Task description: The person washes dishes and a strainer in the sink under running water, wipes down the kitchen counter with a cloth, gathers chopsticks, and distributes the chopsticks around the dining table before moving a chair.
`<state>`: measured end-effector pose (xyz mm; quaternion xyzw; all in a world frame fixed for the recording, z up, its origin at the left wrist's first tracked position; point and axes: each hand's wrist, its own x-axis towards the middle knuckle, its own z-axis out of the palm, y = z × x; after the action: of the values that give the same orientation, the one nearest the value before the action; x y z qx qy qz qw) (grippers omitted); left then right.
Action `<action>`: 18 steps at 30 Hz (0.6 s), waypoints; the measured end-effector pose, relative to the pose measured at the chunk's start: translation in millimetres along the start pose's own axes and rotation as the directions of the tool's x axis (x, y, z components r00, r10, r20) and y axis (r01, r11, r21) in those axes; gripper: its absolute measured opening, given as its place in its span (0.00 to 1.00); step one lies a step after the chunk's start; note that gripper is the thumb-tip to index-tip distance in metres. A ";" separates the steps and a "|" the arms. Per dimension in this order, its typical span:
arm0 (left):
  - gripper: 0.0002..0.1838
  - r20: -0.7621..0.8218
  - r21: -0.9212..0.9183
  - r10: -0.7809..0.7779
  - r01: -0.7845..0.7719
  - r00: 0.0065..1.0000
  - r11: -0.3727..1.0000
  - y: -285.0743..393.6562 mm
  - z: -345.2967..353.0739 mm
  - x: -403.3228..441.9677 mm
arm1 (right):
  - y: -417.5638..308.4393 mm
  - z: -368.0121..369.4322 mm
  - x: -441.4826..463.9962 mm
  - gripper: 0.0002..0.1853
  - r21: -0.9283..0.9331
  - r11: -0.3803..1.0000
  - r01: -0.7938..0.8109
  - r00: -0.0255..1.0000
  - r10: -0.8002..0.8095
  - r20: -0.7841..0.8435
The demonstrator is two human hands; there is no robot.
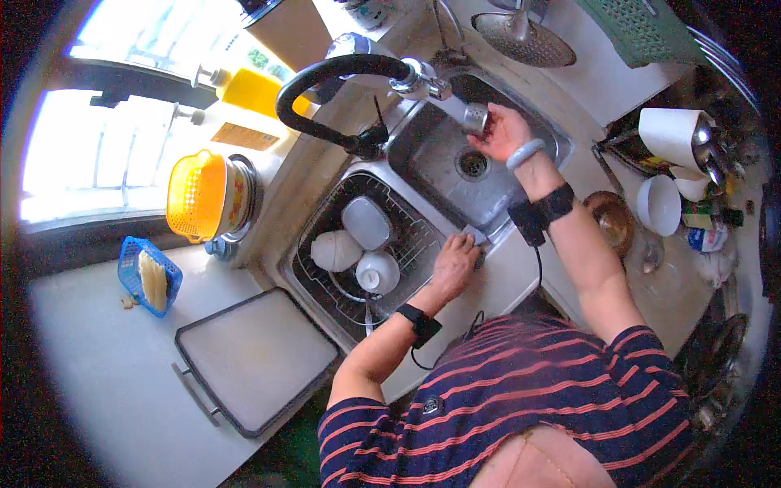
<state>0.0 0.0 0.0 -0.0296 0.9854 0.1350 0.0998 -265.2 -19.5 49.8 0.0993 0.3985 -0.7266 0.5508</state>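
Note:
Over the right sink basin [427, 183], my right hand [506, 134] is closed around a small metal cup [476, 119] with what look like holes in it. The cup is tilted under the mouth of the black-necked faucet [416, 81], where water seems to run. My left hand [455, 262] is at the front rim between the two basins, its fingers pressed on a pale grey pad [474, 235]; whether it is a sponge or a cloth I cannot tell. To its left, white bowls [336, 250] and a pale rectangular dish [366, 222] sit in the wire rack [415, 236] of the left basin.
A tray-like board [256, 362] lies on the left counter beside a blue basket [150, 276]. A yellow colander [197, 195] and soap bottles [252, 91] line the window side. On the right stand a white bowl [659, 205], a metal bowl [608, 224] and a utensil holder [675, 134].

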 end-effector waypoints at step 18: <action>0.16 -0.136 -0.129 -0.174 0.156 0.975 0.979 -50.8 -16.8 25.9 | 26.7 88.8 24.0 0.26 0.045 0.963 -0.267 0.785 0.190 0.589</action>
<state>-24.1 -54.3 -2.7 -0.1271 0.9745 0.1813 0.0361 -224.4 -100.0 82.1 -0.0446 0.1501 -0.6736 0.7223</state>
